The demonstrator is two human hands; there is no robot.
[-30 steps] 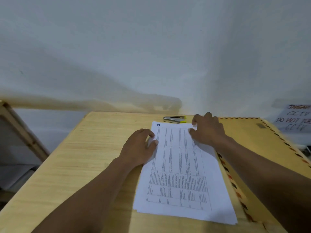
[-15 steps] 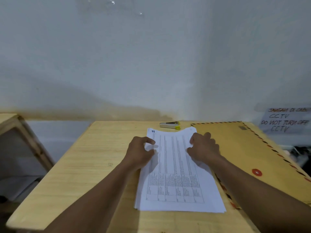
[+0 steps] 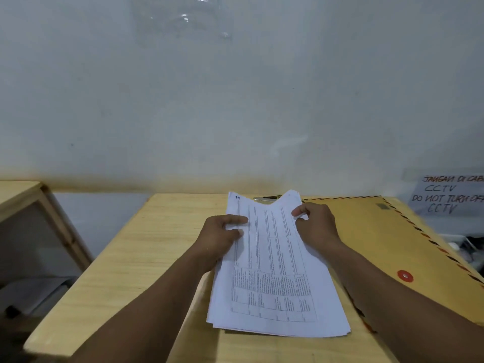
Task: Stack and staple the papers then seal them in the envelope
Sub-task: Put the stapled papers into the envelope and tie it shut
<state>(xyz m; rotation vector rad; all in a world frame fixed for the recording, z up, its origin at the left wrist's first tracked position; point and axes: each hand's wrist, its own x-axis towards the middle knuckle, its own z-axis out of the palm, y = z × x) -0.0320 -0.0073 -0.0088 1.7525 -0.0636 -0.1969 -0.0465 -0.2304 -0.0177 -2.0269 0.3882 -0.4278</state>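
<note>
Pinching the long edges of the papers (image 3: pixel 272 271), the fingers (image 3: pixel 235 220) of the left hand (image 3: pixel 222 237) clamp the left margin with the thumb on top, while the right hand (image 3: pixel 317 226) grips the right margin near the far corner, its thumb and forefinger curled onto the sheet. Between the two grips the far end of the stack is raised and dips in the middle; the near end looks to rest on the wooden table (image 3: pixel 146 258), its sheets slightly fanned and out of line. This reads as the stacking step, with stapling not yet done. The stapler (image 3: pixel 267 198) lies at the far edge of the table, partly hidden behind the raised sheets, and the brown envelope (image 3: pixel 379 244) lies flat just right of the stack. Next, the edges probably need squaring, perhaps by tapping them on the table, before one hand lets go to reach for the stapler.
</note>
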